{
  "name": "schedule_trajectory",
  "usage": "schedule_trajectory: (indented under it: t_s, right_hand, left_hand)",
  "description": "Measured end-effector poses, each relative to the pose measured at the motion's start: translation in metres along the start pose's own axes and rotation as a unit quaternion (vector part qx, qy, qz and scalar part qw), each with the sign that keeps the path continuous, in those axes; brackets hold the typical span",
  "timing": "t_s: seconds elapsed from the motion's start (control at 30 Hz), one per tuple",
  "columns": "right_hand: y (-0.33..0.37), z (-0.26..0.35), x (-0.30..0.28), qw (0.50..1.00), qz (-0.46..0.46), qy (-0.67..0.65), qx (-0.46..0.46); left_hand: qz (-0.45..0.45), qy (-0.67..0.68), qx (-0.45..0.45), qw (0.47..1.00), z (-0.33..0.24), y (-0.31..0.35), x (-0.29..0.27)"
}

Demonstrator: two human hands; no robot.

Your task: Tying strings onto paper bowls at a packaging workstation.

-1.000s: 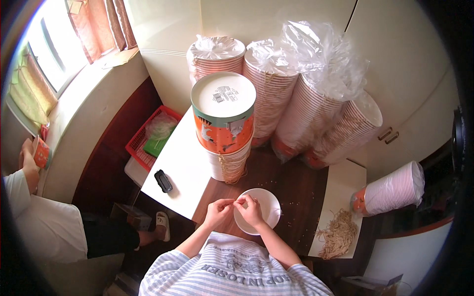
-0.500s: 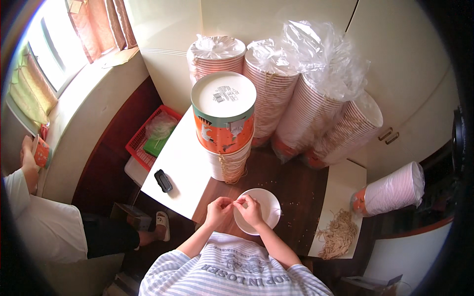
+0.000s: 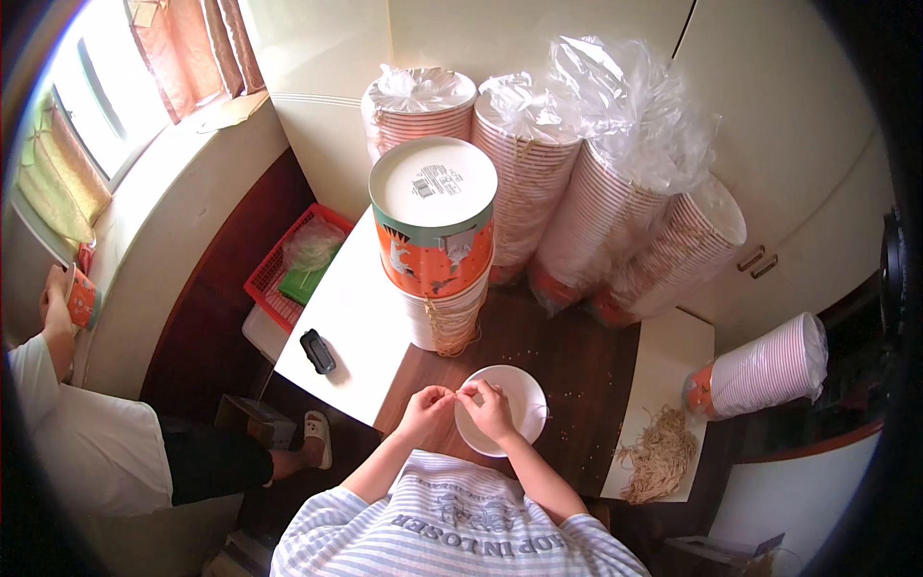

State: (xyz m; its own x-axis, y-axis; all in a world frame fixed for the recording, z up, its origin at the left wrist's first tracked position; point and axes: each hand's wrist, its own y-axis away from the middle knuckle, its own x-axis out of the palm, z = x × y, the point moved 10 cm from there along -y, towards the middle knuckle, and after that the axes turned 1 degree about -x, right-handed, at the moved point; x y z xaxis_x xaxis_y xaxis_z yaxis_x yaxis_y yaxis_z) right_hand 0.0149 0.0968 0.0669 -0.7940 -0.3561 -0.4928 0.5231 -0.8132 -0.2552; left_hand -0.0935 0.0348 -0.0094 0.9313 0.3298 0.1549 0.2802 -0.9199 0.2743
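Note:
My left hand (image 3: 430, 410) and my right hand (image 3: 488, 412) meet fingertip to fingertip over the left part of a round white bowl (image 3: 524, 399). Both hands are closed in a pinch. Whatever lies between the fingertips is too small to make out. A thin thread-like bit shows at the bowl's right rim. Beyond the bowl stands a stack of paper buckets (image 3: 437, 255), upside down, the top one orange with a green band and a white base. Tan strings (image 3: 460, 327) hang down the stack's near side.
Several tall bucket stacks in clear plastic (image 3: 615, 207) line the back. At right, a tangled heap of tan string (image 3: 661, 457) lies beside a tipped bucket stack (image 3: 764, 370). A black tray-like object (image 3: 316, 353) and a red basket (image 3: 279, 274) are left. Another person's hand (image 3: 55, 293) holds a bucket.
My hands keep their pinch over the bowl, with hardly any shift. The other person's hand and bucket have moved very slightly.

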Motion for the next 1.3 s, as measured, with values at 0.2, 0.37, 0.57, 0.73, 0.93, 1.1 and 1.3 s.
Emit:
schedule_trajectory:
  t_s: [0.2, 0.37, 0.57, 0.73, 0.93, 1.1, 1.3]
  right_hand:
    - [0.001, 0.003, 0.0, 1.0, 0.012, 0.006, -0.016]
    - [0.003, 0.01, -0.002, 0.998, 0.019, 0.023, -0.051]
    - [0.0, 0.027, -0.001, 0.994, 0.04, 0.011, -0.097]
    - [0.001, 0.027, 0.001, 0.992, 0.042, 0.04, -0.108]
    - [-0.001, 0.015, 0.001, 0.998, 0.039, 0.0, -0.044]
    - [0.001, -0.008, 0.009, 0.991, 0.06, -0.109, 0.052]
    - [0.004, -0.018, 0.01, 0.986, 0.064, -0.13, 0.084]
  left_hand:
    - [0.079, 0.162, -0.147, 0.973, 0.009, 0.01, 0.016]
    - [0.091, 0.245, -0.214, 0.941, 0.012, 0.015, 0.023]
    - [0.083, 0.267, -0.239, 0.93, 0.013, 0.017, 0.021]
    - [0.098, 0.262, -0.24, 0.93, 0.014, 0.017, 0.021]
    - [0.072, 0.175, -0.166, 0.968, 0.013, 0.01, 0.01]
    - [0.034, -0.105, 0.064, 0.992, -0.019, 0.0, 0.004]
    - [0.005, -0.201, 0.101, 0.974, -0.039, 0.003, 0.005]
